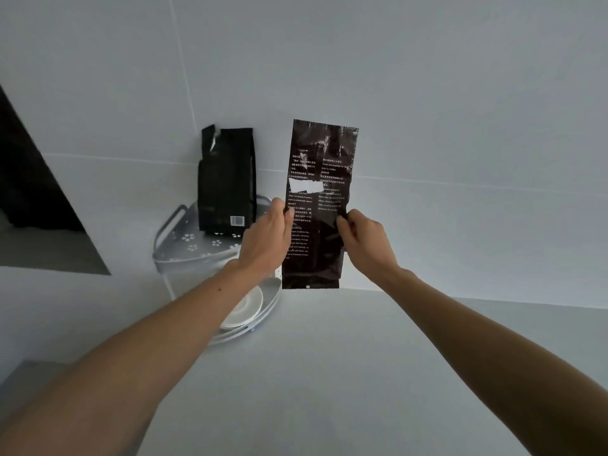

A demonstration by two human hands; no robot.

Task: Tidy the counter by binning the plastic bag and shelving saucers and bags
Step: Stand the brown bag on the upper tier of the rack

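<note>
I hold a flat black bag (320, 166) with white print upright in front of the wall, above the counter. My left hand (266, 240) pinches its left edge and my right hand (363, 236) pinches its right edge, both near mid-height. A second black bag (227, 182), torn open at the top, stands on the upper tier of a white corner shelf (171, 240) to the left. White saucers (245, 307) lie stacked on the shelf's lower tier, partly hidden behind my left forearm.
The pale counter (329, 373) stretches in front of me up to a tiled wall (460, 126). A dark opening (29, 185) sits at the far left beside the shelf.
</note>
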